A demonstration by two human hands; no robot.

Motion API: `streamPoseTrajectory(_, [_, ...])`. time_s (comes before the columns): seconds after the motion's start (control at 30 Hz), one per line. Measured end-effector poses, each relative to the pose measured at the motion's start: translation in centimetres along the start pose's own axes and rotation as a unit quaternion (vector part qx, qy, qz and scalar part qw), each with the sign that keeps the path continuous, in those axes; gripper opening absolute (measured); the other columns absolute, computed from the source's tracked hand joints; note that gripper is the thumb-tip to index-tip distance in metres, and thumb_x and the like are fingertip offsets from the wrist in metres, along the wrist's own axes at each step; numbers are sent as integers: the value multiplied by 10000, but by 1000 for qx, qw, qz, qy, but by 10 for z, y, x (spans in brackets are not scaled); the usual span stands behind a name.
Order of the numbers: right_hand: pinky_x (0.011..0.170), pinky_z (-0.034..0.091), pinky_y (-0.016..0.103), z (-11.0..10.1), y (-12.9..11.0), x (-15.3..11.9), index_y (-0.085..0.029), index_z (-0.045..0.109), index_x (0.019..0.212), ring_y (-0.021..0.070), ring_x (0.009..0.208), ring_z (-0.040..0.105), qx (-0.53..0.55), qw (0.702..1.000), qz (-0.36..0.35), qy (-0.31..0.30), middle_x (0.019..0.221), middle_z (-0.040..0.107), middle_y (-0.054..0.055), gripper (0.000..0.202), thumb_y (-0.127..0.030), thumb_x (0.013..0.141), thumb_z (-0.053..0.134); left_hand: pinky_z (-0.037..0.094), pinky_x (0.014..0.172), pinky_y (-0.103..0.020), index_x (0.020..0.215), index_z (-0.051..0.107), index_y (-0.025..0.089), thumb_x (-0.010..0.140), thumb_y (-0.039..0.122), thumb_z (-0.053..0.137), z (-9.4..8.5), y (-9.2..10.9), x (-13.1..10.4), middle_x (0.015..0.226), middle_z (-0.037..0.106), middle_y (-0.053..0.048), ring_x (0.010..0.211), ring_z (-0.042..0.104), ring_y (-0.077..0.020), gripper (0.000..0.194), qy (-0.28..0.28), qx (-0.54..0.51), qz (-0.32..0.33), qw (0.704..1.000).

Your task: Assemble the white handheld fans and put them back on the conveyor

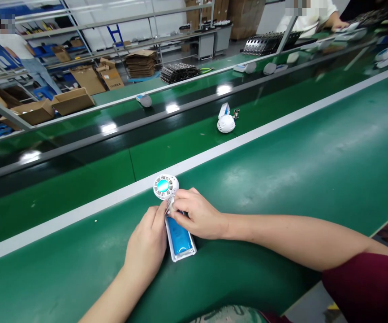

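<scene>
A white handheld fan [166, 186] with a round grille head and a shiny blue-green centre lies on the green bench in front of me. Its handle is uncovered and shows a blue battery pack [181, 237] inside a white frame. My left hand [150, 233] is closed at the neck of the fan, thumb and fingers pressed against its left side. From the right, my right hand [197, 213] pinches at the same neck. Whatever small part sits between the fingertips is mostly hidden.
Beyond the pale strip [214, 154], another opened fan [226, 123] sits on the green conveyor [180, 154]. More fans [145, 100] stand on the far side. Cardboard boxes [73, 101] and stacked dark parts [179, 72] are farther back. A co-worker's hand [339, 22] is at upper right.
</scene>
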State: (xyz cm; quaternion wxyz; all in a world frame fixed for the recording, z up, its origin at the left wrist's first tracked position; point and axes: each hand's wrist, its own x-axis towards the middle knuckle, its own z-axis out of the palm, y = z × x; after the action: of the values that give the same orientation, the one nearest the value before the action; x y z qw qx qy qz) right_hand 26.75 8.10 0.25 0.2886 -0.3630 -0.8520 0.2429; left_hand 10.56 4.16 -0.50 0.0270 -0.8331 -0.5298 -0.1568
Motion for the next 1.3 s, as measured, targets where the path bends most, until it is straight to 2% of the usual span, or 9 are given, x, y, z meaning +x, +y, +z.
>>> streamPoseTrajectory(0.13, [661, 304, 257, 2, 1, 0, -130, 538, 636, 118, 749, 481, 19, 1000, 10, -5, 760, 543, 16, 220, -159, 839, 458, 495, 658, -292, 1235, 370, 159, 825, 124, 371, 0, 0, -1, 993, 535, -107, 846, 545, -189, 411, 39, 39, 37, 998])
streamPoseTrajectory(0.27, [667, 340, 259, -1, 2, 0, -133, 562, 660, 120, 769, 494, 31, 999, 6, -22, 801, 544, 22, 243, -172, 862, 432, 484, 635, -296, 1241, 366, 145, 845, 233, 379, -7, 0, 1, 902, 531, -88, 775, 536, -171, 405, 8, -11, 37, 999])
streamPoseTrajectory(0.37, [700, 389, 266, -7, 4, 0, -132, 598, 744, 127, 798, 507, 45, 997, -22, -56, 860, 550, 45, 224, -146, 863, 409, 451, 618, -321, 1190, 424, 107, 820, 322, 462, -10, -3, 4, 872, 565, -96, 762, 534, -196, 430, 41, 46, 88, 994])
streamPoseTrajectory(0.53, [741, 437, 255, -21, 9, 3, -134, 632, 822, 131, 807, 543, 75, 989, -61, -111, 862, 591, 54, 195, -102, 815, 440, 394, 593, -284, 1061, 520, 116, 824, 237, 486, -12, -9, 12, 757, 604, -54, 699, 547, -159, 269, 86, 82, 138, 983])
streamPoseTrajectory(0.77, [658, 444, 236, -37, 20, 11, -136, 638, 912, 111, 694, 553, 167, 983, 74, 16, 789, 606, 21, 181, -175, 794, 506, 404, 578, -303, 1035, 520, 58, 802, 208, 508, -9, -12, 12, 740, 594, -80, 663, 529, -175, 277, 98, 111, 167, 975])
streamPoseTrajectory(1.0, [688, 456, 255, -38, 26, 15, -116, 616, 911, 112, 710, 547, 255, 963, 90, 13, 797, 613, 26, 179, -166, 772, 517, 452, 615, -314, 1024, 521, 47, 786, 173, 505, -1, -9, 16, 724, 590, -90, 667, 537, -185, 269, 131, 116, 174, 969])
streamPoseTrajectory(1.1, [678, 458, 254, -38, 29, 15, -114, 606, 909, 107, 699, 547, 249, 963, 90, 44, 798, 606, 30, 179, -156, 752, 533, 456, 624, -305, 1022, 531, 64, 797, 187, 489, -1, -8, 21, 734, 591, -82, 665, 543, -176, 259, 137, 97, 164, 972])
streamPoseTrajectory(1.2, [663, 456, 241, -44, 47, 23, -142, 574, 986, 114, 757, 552, 188, 971, 108, 98, 920, 583, 49, 255, -195, 737, 568, 461, 665, -271, 1034, 535, 104, 833, 244, 433, -7, -34, 28, 835, 604, -83, 728, 569, -160, 265, 134, 64, 138, 979])
streamPoseTrajectory(1.3, [777, 434, 286, -61, 81, 45, -173, 522, 1075, 162, 940, 521, 71, 962, 208, 160, 1085, 516, 79, 371, -282, 727, 593, 467, 643, -314, 952, 570, 133, 833, 348, 395, -10, -96, 41, 833, 607, -78, 704, 580, -189, 302, 148, 108, 98, 978])
